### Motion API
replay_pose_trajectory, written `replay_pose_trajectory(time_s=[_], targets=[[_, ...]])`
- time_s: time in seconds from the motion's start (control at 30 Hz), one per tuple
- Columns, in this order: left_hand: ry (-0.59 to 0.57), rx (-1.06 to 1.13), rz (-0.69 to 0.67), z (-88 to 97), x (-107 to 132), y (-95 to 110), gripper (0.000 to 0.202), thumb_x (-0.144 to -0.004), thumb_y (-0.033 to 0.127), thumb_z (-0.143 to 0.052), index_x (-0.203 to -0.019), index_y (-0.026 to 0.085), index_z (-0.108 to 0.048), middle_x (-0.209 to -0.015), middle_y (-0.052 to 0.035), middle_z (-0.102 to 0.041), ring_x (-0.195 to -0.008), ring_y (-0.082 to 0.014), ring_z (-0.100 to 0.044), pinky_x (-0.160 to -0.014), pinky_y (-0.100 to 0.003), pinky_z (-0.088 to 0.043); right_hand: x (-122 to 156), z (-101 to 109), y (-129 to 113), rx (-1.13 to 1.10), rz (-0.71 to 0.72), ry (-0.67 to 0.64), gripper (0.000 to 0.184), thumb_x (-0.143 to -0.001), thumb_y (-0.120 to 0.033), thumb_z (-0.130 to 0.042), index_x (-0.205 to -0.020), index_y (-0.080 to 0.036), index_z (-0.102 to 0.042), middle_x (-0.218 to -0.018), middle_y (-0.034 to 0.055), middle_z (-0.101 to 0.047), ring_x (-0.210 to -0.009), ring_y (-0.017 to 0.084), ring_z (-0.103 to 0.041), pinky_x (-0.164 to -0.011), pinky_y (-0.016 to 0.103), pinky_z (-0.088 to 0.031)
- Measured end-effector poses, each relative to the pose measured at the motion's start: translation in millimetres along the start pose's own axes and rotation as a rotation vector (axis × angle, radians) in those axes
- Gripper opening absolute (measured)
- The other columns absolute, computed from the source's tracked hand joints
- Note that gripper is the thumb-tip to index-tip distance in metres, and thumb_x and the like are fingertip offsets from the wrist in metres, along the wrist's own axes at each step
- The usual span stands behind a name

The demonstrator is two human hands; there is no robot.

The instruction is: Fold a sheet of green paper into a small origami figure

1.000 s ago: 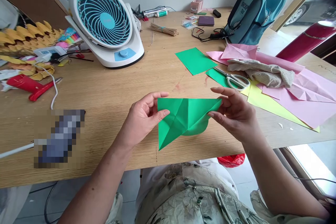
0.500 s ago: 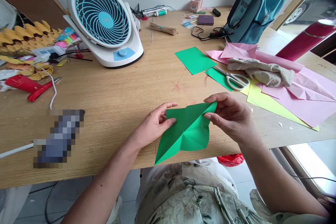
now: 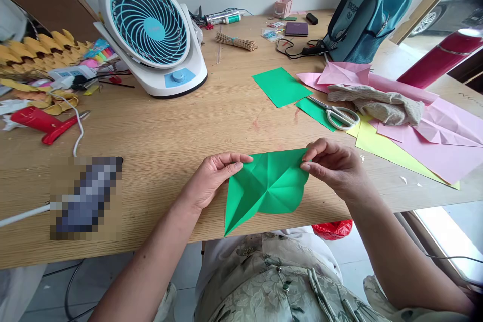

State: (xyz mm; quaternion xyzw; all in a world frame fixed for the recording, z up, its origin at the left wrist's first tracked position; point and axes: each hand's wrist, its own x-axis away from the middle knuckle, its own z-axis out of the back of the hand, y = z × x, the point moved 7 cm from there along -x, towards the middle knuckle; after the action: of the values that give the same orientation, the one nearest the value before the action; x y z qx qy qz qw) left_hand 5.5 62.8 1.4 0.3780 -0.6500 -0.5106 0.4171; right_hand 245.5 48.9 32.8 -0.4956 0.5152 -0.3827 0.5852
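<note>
A creased sheet of green paper [image 3: 269, 183] is held up at the table's front edge, its folds meeting near the middle. My left hand [image 3: 213, 176] pinches its upper left corner between thumb and fingers. At the upper right corner, my right hand [image 3: 332, 168] grips the sheet the same way. The lower left corner hangs down to a point over the edge. Beyond my hands lies a flat green sheet [image 3: 281, 87], and white-handled scissors [image 3: 337, 114] rest across another green piece [image 3: 311, 110].
To the right are pink paper [image 3: 433, 148], yellow paper [image 3: 392, 148], a work glove [image 3: 381, 104] and a red flask [image 3: 437, 60]. A fan [image 3: 154, 30] stands at the back left, a red glue gun [image 3: 45, 123] nearer. A blue bag [image 3: 362, 22] sits at the back right.
My left hand has shifted its hold to the sheet's upper left corner. The green paper has opened out flatter, showing more of its creases. My right hand keeps its corner.
</note>
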Motion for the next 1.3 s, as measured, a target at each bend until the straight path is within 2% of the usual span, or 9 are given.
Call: replay_pose_trajectory(time_s=[0.17, 0.3, 0.5, 0.6, 0.7, 0.9, 1.0, 1.1, 1.3], targets=[[-0.004, -0.071, -0.028, -3.4, 2, 6, 0.018, -0.082, 0.031, -0.08, -0.098, 0.024, -0.079, -0.089, 0.0007, -0.07, -0.082, -0.0121, -0.055, -0.076, -0.023, -0.043, 0, 1, -2, 0.019, 0.01, 0.007, 0.014, -0.082, -0.03, -0.084, -0.089, -0.025, -0.072, -0.077, -0.0008, -0.064, -0.065, 0.011, -0.055, -0.055, 0.024, -0.046], [-0.015, -0.086, -0.005, -13.3, 3, 6, 0.019, -0.08, 0.029, -0.081, -0.098, 0.023, -0.077, -0.097, -0.0004, -0.071, -0.083, -0.0126, -0.059, -0.075, -0.023, -0.046, 1, -4, -3, 0.084, 0.031, -0.007, 0.015, -0.085, -0.032, -0.081, -0.093, -0.026, -0.072, -0.081, 0.0005, -0.065, -0.069, 0.013, -0.057, -0.059, 0.026, -0.049], [-0.241, 0.187, 0.21, -38.5, 7, -14, 0.052, -0.073, 0.033, -0.09, -0.121, 0.026, -0.071, -0.112, -0.0046, -0.074, -0.1, -0.019, -0.068, -0.086, -0.03, -0.055, 0, -11, -5, 0.109, 0.08, -0.001, 0.027, -0.085, -0.033, -0.081, -0.109, -0.029, -0.07, -0.088, 0.0009, -0.065, -0.074, 0.014, -0.059, -0.064, 0.027, -0.053], [-0.158, 0.225, 0.195, -33.0, 5, -17, 0.051, -0.071, 0.031, -0.091, -0.117, 0.025, -0.07, -0.112, -0.0039, -0.073, -0.097, -0.0179, -0.069, -0.084, -0.028, -0.055, -2, -8, -7, 0.09, 0.111, 0.049, 0.03, -0.084, -0.033, -0.082, -0.111, -0.03, -0.069, -0.088, 0.0008, -0.062, -0.075, 0.015, -0.057, -0.066, 0.028, -0.054], [-0.053, 0.213, 0.145, -24.4, 2, -15, 0.043, -0.073, 0.033, -0.089, -0.11, 0.022, -0.069, -0.103, -0.0023, -0.073, -0.087, -0.0161, -0.068, -0.078, -0.027, -0.055, -3, -3, -6, 0.054, 0.093, 0.084, 0.035, -0.083, -0.034, -0.082, -0.115, -0.032, -0.068, -0.084, -0.0002, -0.058, -0.074, 0.016, -0.054, -0.063, 0.028, -0.052], [0.117, -0.095, -0.052, -9.2, 2, 2, 0.061, -0.077, 0.03, -0.083, -0.132, 0.022, -0.059, -0.095, -0.0006, -0.072, -0.086, -0.016, -0.065, -0.077, -0.027, -0.053, -3, 4, 6, 0.073, -0.035, 0.117, 0.051, -0.08, -0.035, -0.084, -0.127, -0.032, -0.067, -0.077, -0.002, -0.046, -0.069, 0.014, -0.044, -0.053, 0.026, -0.041], [0.098, -0.211, -0.052, -8.6, 0, -2, 0.038, -0.078, 0.033, -0.08, -0.11, 0.019, -0.067, -0.084, -0.0001, -0.07, -0.075, -0.0146, -0.062, -0.069, -0.026, -0.05, -2, 7, 11, 0.094, -0.084, 0.125, 0.047, -0.078, -0.039, -0.085, -0.122, -0.03, -0.07, -0.076, -0.0017, -0.045, -0.068, 0.015, -0.042, -0.051, 0.026, -0.039], [0.077, -0.253, -0.056, -9.9, -1, -6, 0.023, -0.077, 0.034, -0.079, -0.085, 0.018, -0.065, -0.074, 0.0015, -0.066, -0.066, -0.0121, -0.058, -0.062, -0.024, -0.047, -1, 8, 15, 0.074, -0.103, 0.122, 0.041, -0.078, -0.038, -0.085, -0.117, -0.03, -0.072, -0.077, -0.0013, -0.048, -0.068, 0.015, -0.043, -0.051, 0.026, -0.039], [0.041, -0.279, 0.055, -13.0, -1, -12, 0.024, -0.075, 0.037, -0.078, -0.078, 0.019, -0.062, -0.066, 0.0039, -0.062, -0.056, -0.0098, -0.052, -0.053, -0.022, -0.041, 0, 9, 24, 0.078, -0.124, 0.122, 0.038, -0.077, -0.04, -0.085, -0.112, -0.029, -0.073, -0.077, -0.0008, -0.051, -0.068, 0.015, -0.046, -0.051, 0.026, -0.041]])
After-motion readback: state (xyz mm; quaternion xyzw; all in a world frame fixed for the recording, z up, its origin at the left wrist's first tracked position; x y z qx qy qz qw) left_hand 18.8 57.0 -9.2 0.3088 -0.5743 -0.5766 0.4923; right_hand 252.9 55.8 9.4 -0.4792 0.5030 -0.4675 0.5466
